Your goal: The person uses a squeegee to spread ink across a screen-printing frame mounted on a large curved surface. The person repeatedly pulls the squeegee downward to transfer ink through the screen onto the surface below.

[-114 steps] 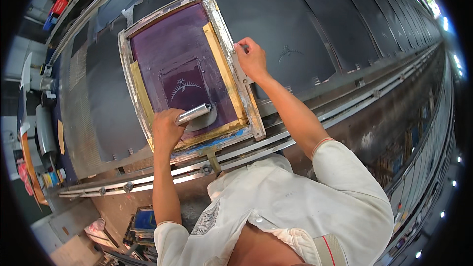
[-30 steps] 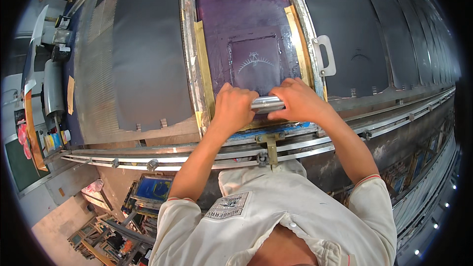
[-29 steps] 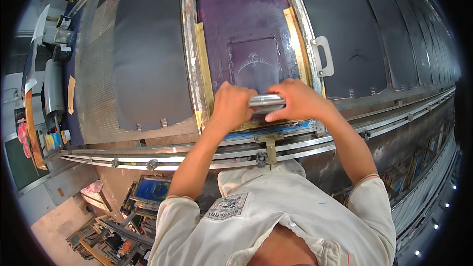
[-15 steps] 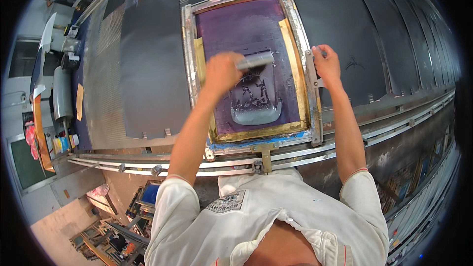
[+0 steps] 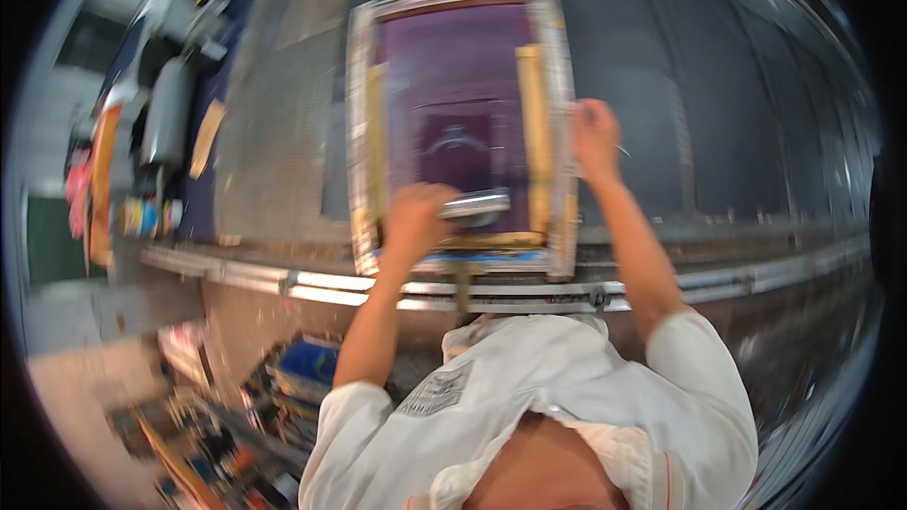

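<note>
A screen-printing frame (image 5: 553,85) with purple mesh lies on the table in front of me. My left hand (image 5: 416,217) is closed around a squeegee (image 5: 477,204), which rests across the mesh near the frame's near end. A little grey ink (image 5: 484,220) shows beside the blade. Beyond it, a dark rectangle with a pale curved design (image 5: 456,139) shows in the mesh. My right hand (image 5: 596,137) is closed at the frame's right edge; its fingers are blurred. Yellow tape (image 5: 534,132) runs along the inner sides of the frame.
Dark sheets (image 5: 727,132) cover the table to the right. A metal rail (image 5: 331,288) runs along the near edge. At left stand a grey cylinder (image 5: 168,111) and small containers (image 5: 151,216). Stacked frames (image 5: 307,368) sit on the floor at lower left.
The frame has shifted left along the table, over the left dark sheet. My left hand has drawn the squeegee toward me, and the ink pool is swept down. The view has turned slightly.
</note>
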`<action>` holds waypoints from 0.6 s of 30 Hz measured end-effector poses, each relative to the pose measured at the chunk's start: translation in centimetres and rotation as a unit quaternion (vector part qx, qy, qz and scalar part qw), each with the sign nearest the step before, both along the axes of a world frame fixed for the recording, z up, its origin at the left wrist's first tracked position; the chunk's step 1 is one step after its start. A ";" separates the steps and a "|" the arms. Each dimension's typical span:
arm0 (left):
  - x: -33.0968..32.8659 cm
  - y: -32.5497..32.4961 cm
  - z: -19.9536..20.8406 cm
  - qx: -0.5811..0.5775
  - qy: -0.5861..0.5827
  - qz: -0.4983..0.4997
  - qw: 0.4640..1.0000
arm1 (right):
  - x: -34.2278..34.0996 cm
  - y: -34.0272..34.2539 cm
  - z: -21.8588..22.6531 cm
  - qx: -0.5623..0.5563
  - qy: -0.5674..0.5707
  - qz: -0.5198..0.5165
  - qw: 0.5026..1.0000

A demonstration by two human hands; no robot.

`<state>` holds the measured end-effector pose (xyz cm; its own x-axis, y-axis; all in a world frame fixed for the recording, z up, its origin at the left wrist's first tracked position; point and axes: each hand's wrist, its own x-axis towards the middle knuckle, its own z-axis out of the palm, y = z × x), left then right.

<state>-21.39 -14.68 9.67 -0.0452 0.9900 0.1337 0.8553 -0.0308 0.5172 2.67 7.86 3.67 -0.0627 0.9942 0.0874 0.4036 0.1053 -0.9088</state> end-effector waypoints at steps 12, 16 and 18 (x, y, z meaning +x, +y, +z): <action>0.4 4.5 -2.2 -0.031 0.046 -0.015 0.998 | -0.2 2.9 -3.2 -0.090 0.002 -0.029 0.995; -2.9 6.7 -1.8 -0.135 0.058 -0.057 0.988 | -1.3 4.7 -4.4 -0.118 -0.082 -0.019 0.989; -5.7 9.8 -1.0 -0.140 0.007 -0.047 0.989 | -1.9 5.1 -1.4 -0.028 -0.258 0.014 0.966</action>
<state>-27.09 -4.88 8.63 0.0490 0.9882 -0.1453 0.8627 0.0314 0.5048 0.75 12.97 2.31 -0.1112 0.9936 -0.0173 0.8021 0.0795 -0.5919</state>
